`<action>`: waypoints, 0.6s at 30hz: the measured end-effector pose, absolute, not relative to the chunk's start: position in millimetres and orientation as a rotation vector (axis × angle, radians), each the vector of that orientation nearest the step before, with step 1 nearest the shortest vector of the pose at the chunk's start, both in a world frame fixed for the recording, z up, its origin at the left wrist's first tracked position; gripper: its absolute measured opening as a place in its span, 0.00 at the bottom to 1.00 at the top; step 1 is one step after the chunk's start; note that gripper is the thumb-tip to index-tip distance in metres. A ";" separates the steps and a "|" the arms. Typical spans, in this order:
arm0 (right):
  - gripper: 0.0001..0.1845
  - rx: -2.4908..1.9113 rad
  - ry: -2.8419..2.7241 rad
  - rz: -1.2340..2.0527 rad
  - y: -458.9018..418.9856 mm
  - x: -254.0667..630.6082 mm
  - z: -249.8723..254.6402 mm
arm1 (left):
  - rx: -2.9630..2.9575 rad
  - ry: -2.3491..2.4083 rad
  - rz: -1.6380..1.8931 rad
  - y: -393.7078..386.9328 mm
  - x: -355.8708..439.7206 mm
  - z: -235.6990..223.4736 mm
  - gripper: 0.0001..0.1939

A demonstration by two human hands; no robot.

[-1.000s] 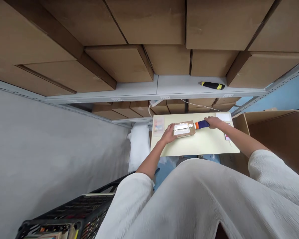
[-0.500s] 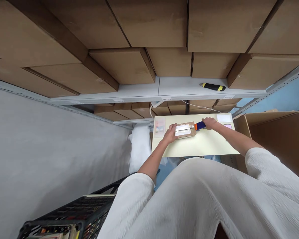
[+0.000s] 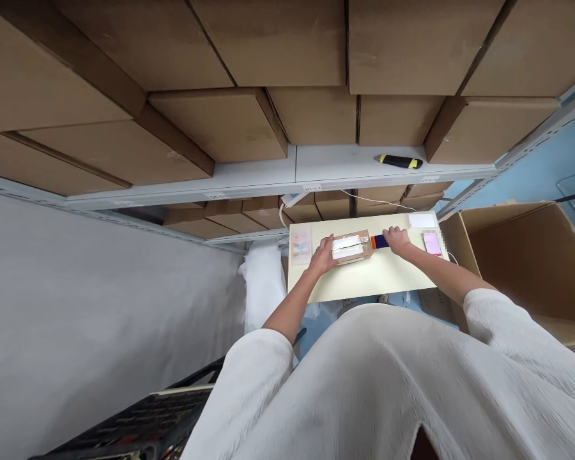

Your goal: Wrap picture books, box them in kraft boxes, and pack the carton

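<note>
A small cardboard box (image 3: 352,246) with white labels and shiny tape on top lies on the pale yellow tabletop (image 3: 364,277). A dark line runs lengthwise between the labels. My left hand (image 3: 322,254) grips the box at its left end, thumb and fingers on either side. Wrapped in my right hand (image 3: 397,239) is a dark blue hand tool (image 3: 381,241) with an orange end. That end meets the right end of the box. My fingers cover most of the tool, so its exact kind does not show.
Large cardboard boxes (image 3: 311,115) fill the shelf above, where a black-and-yellow utility knife (image 3: 400,161) lies. A phone (image 3: 431,243) rests on the tabletop's right. Beyond stands an open carton (image 3: 531,255); a black crate (image 3: 138,415) is at lower left.
The view has shifted a little. My right hand and the blue tool have moved slightly left, closer to the box, and more of the phone shows. The left hand keeps its hold.
</note>
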State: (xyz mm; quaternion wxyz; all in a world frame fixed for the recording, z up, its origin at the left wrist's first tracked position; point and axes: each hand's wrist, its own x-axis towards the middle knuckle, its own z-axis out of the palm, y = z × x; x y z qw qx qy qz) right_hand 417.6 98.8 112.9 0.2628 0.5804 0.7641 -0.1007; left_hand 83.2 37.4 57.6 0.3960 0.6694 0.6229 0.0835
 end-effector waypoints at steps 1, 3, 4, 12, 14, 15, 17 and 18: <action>0.30 1.599 2.042 -0.304 98.5 417.5 110.7 | 1.695 1.579 0.205 37.3 84.0 57.9 0.65; 0.31 1.700 1.984 -0.400 98.6 421.8 107.0 | 1.693 1.579 0.195 37.3 85.5 58.6 0.64; 0.32 1.773 1.944 -0.469 98.6 426.7 105.5 | 1.693 1.580 0.194 37.2 85.9 58.9 0.64; 0.40 2.250 1.539 -1.374 71.6 492.3 99.2 | 1.712 1.555 0.215 35.2 84.7 58.9 0.63; 0.40 2.285 1.560 -1.481 60.7 499.5 99.7 | 1.714 1.550 0.228 34.7 83.9 58.3 0.62; 0.38 2.283 1.583 -1.507 56.2 500.9 100.6 | 1.714 1.547 0.235 34.6 83.5 58.0 0.62; 0.33 2.260 1.650 -1.485 49.4 500.6 103.8 | 1.715 1.539 0.249 34.6 82.6 57.6 0.62; 0.30 2.257 1.685 -1.437 47.3 499.3 106.1 | 1.717 1.535 0.254 34.7 82.2 57.7 0.62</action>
